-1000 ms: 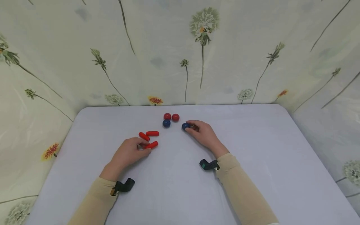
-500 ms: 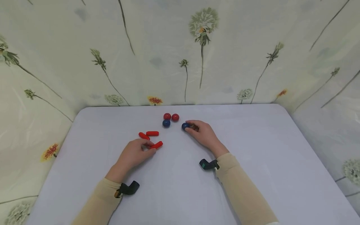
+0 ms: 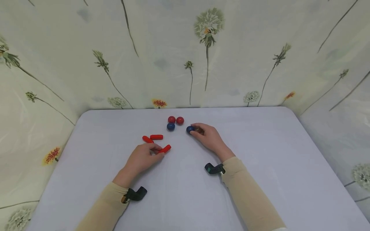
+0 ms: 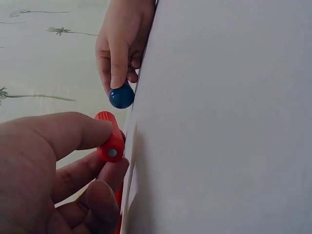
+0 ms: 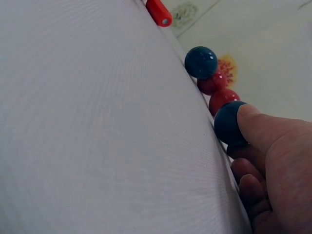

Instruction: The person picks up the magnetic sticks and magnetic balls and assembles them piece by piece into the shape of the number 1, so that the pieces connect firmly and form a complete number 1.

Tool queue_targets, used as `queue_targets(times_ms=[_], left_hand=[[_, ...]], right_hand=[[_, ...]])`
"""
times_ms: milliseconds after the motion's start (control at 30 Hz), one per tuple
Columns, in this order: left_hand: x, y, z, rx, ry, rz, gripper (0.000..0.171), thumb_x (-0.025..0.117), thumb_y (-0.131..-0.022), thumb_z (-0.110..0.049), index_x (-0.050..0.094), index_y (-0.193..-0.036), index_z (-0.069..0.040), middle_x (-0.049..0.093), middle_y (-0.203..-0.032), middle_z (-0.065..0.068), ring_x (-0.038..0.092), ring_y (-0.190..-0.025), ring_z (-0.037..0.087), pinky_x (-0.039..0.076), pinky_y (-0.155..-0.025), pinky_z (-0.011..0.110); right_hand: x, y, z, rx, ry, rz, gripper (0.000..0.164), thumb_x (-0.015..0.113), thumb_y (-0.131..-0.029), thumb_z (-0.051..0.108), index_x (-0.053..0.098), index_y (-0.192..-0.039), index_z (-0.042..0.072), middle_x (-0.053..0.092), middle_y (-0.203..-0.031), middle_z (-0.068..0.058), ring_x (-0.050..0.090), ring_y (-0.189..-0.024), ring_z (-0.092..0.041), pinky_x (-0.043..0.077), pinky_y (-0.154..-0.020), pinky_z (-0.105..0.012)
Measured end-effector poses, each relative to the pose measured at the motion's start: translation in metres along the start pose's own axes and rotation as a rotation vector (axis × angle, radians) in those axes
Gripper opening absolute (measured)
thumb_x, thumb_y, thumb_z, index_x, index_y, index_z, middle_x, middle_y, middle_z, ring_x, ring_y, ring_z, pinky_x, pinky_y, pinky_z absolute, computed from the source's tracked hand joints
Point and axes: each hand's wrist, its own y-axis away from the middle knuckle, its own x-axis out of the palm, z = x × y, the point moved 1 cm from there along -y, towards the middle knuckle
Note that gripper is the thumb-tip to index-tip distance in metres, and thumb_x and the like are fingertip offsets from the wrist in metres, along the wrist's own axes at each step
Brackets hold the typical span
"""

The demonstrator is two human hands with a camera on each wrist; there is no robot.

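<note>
My left hand (image 3: 145, 158) pinches a red rod (image 3: 166, 149) between thumb and fingers. In the left wrist view the rod (image 4: 111, 139) shows a small silvery disc in its end. Two more red rods lie just beyond this hand, one flat (image 3: 156, 137) and one slanted (image 3: 147, 139). My right hand (image 3: 208, 137) holds a dark blue ball (image 3: 189, 129) by thumb and fingertips. Left of it, another blue ball (image 3: 171, 126) sits close against two red balls, one behind it (image 3: 171, 119) and one to the right (image 3: 180, 120).
A white-covered table (image 3: 185, 192) lies under everything. Its far edge meets a flower-printed backdrop (image 3: 162, 64). Black wrist cameras sit on the left wrist (image 3: 137, 194) and the right wrist (image 3: 214, 168).
My left hand has moved right with the red rod, away from the two other rods. The right hand and its blue ball stay nearly in place.
</note>
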Motion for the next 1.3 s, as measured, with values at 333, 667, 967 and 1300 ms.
queue_targets(times_ms=[333, 667, 967, 1300], left_hand=[[0.006, -0.009, -0.014, 0.030, -0.025, -0.022, 0.026, 0.075, -0.086, -0.035, 0.074, -0.106, -0.019, 0.066, -0.089, -0.009, 0.056, -0.071, 0.015, 0.047, -0.064, 0.031], [0.014, -0.020, -0.022, 0.020, -0.001, -0.034, 0.024, 0.075, -0.085, -0.036, 0.075, -0.103, -0.019, 0.065, -0.085, -0.010, 0.058, -0.076, 0.013, 0.049, -0.068, 0.030], [0.022, -0.026, -0.026, 0.008, 0.022, -0.037, 0.027, 0.076, -0.084, -0.040, 0.075, -0.102, -0.020, 0.066, -0.083, -0.010, 0.059, -0.078, 0.012, 0.049, -0.069, 0.030], [0.031, -0.037, -0.038, 0.002, 0.028, -0.021, 0.029, 0.075, -0.085, -0.040, 0.076, -0.105, -0.019, 0.067, -0.082, -0.011, 0.060, -0.078, 0.012, 0.049, -0.070, 0.030]], right_hand=[[0.000, -0.001, 0.001, 0.008, 0.003, 0.010, 0.041, 0.065, -0.095, 0.044, 0.065, -0.128, 0.021, 0.067, -0.102, 0.005, 0.060, -0.086, -0.012, 0.049, -0.078, -0.034], [0.002, -0.002, -0.001, 0.009, 0.000, 0.009, 0.039, 0.065, -0.095, 0.042, 0.065, -0.128, 0.021, 0.067, -0.103, 0.005, 0.060, -0.086, -0.012, 0.050, -0.078, -0.034], [0.000, -0.002, -0.001, 0.011, -0.007, 0.009, 0.040, 0.065, -0.095, 0.040, 0.065, -0.129, 0.019, 0.067, -0.108, 0.003, 0.061, -0.088, -0.013, 0.050, -0.080, -0.035], [0.000, -0.002, -0.001, 0.012, -0.009, 0.019, 0.039, 0.066, -0.095, 0.041, 0.066, -0.129, 0.021, 0.067, -0.111, 0.003, 0.060, -0.089, -0.012, 0.050, -0.081, -0.034]])
